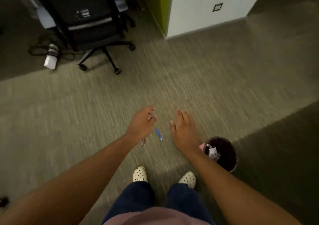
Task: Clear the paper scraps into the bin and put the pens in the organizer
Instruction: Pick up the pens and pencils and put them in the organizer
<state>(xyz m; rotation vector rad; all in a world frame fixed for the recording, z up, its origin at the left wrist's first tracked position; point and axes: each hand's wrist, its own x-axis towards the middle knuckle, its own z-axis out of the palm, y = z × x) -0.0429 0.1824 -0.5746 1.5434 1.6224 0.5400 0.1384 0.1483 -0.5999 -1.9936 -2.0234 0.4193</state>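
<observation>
A blue pen (159,134) lies on the carpet between my two hands. My left hand (140,124) hangs just left of it, fingers curled round what look like thin grey pens (143,142), whose ends stick out below the wrist. My right hand (183,130) hovers right of the blue pen, fingers spread and holding nothing. A round dark bin (231,164) stands on the floor beside my right wrist. It holds crumpled white and pink paper scraps (213,152). No organizer is in view.
A black office chair (96,35) on castors stands at the back left. Beside it lie a white power adapter (51,61) and tangled cables. A white wall (198,9) and a green panel (164,4) close the back. My feet (139,174) are below.
</observation>
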